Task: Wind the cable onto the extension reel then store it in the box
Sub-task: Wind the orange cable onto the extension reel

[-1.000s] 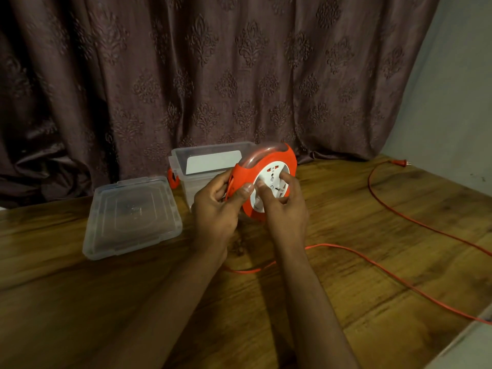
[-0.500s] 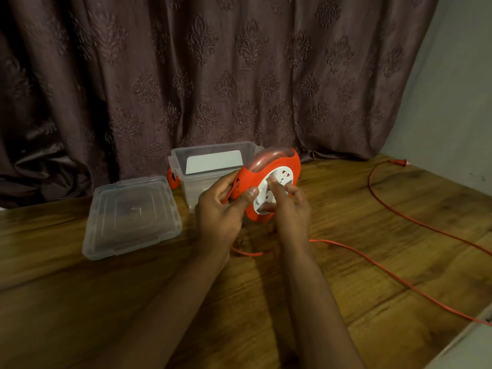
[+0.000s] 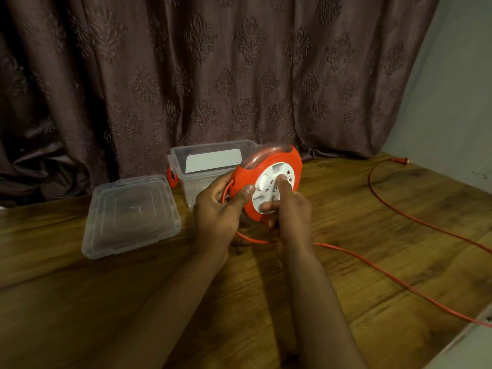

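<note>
An orange extension reel with a white socket face is held tilted above the wooden table. My left hand grips its left rim, thumb on the orange edge. My right hand holds the white face, with the index finger pressed on the dial and the thumb at its lower edge. The orange cable runs from under the reel across the table to the right, then back to its plug at the far right. Behind the reel stands the clear plastic box, open.
The box's clear lid lies flat on the table to the left. A dark patterned curtain hangs behind the table, and a pale wall closes the right side. The table's right edge runs diagonally at bottom right.
My right hand's fingers have shifted round the white dial, and the slack cable near the reel has pulled in towards it. The reel sits slightly higher and further right.
</note>
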